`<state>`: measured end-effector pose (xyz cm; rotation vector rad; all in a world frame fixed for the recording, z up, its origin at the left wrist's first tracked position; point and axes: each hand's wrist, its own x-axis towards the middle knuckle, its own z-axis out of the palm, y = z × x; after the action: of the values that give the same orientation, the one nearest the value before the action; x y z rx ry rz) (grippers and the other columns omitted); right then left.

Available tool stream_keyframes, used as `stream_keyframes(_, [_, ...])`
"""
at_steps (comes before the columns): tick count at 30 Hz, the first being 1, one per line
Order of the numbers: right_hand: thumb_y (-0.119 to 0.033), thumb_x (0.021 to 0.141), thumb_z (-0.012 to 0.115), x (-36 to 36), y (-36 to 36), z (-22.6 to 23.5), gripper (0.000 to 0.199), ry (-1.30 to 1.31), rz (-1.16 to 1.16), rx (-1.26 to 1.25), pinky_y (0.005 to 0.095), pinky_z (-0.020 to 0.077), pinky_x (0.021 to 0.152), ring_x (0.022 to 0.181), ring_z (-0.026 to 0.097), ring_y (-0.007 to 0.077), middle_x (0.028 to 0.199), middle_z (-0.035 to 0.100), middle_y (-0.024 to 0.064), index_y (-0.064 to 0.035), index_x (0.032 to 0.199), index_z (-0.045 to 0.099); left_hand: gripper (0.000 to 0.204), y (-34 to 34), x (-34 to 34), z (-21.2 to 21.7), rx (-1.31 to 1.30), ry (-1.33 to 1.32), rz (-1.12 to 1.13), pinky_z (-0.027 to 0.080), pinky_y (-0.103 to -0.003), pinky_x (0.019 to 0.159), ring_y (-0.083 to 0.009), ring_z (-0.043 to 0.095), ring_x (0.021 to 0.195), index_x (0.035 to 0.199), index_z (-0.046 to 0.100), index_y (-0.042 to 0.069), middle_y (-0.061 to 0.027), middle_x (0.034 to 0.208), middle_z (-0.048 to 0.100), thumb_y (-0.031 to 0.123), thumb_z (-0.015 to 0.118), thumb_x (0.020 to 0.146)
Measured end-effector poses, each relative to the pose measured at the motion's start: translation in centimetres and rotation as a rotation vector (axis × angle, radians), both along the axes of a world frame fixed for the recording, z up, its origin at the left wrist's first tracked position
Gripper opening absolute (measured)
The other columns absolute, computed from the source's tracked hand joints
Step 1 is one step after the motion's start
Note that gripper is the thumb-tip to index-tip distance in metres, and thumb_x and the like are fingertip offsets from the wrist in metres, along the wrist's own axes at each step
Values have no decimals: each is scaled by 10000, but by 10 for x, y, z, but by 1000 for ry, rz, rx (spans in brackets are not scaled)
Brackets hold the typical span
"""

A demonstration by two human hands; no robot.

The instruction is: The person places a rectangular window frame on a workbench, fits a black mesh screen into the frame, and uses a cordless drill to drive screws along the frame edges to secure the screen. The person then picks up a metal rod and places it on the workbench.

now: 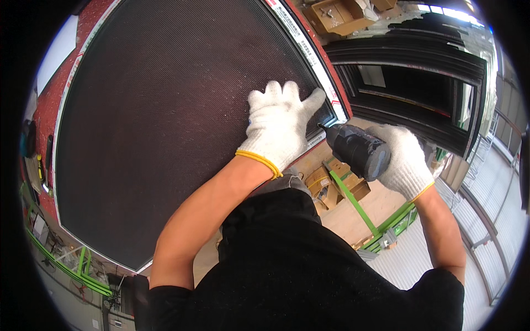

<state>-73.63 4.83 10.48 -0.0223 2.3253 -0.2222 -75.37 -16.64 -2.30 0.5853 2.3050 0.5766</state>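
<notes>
Green metal rails (353, 201) and opened cardboard boxes (323, 185) stood below a red work surface (91, 25) in a cluttered workshop, and a stack of dark frames (408, 49) lay off to the right. Beyond the far edge sat another cardboard box (337, 16) with small pieces inside, while a yellow-handled tool (40, 168) rested near the left rim of the view.

Across the red surface lay a large dark mesh panel (176, 121), bordered by a pale frame (306, 44) with printed tape along it. One corner of that frame pointed toward the person, who wore a black shirt (292, 270).

The left hand (279, 124), in a white knitted glove with a yellow cuff, lay palm down on the mesh beside this corner. Its fingers were straight and slightly apart, and the thumb stretched out toward the frame's right-hand side.

The right hand (400, 157), gloved the same way, was wrapped around a black power driver (356, 149), its fingers mostly hidden behind the tool. The driver was tilted, its narrow tip aimed at the frame's near corner, just beside the left hand; whether the tip touched the frame could not be told.
</notes>
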Motion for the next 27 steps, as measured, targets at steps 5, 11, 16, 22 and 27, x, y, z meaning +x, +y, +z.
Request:
stream_keyframes(5, [-217,845,872,0,3,-3,351,-11,23,53,510,629,939,1046,789,441,1065,815,224,-73,1163,828,885,-1,-1,-2,17,3,-19,481,-527,1063,-338,600,1268,1683,548,322,-143,1333,629,273,881,865])
stream_keyframes(11, [-196,799,875,-6,19,-4,372,-20,90,-26,519,630,905,998,790,441,998,806,225,-68,1144,823,891,-7,3,-1,43,29,-32,475,-519,1046,-346,607,1220,1681,550,304,-161,1291,635,274,868,849])
stream_keyframes(16, [-89,635,849,1,43,34,605,131,109,-180,464,621,981,1015,792,463,1074,815,270,31,1226,801,894,-16,4,-8,112,58,-31,465,-506,1043,-348,597,1196,1680,550,265,-170,1260,634,288,868,845])
stream_keyframes(22, [-149,794,915,36,69,19,447,121,-146,-492,401,638,858,887,816,327,980,820,206,37,1186,809,509,-31,12,-14,273,125,105,485,-497,1094,-375,619,1220,1386,696,58,-182,1220,660,152,734,887])
stream_keyframes(27, [-166,857,891,85,50,-24,362,44,-277,-677,394,641,832,879,826,298,961,826,210,20,1161,828,280,-88,27,0,568,-295,557,603,-414,888,-280,731,957,1164,705,13,-158,1072,731,-21,510,964])
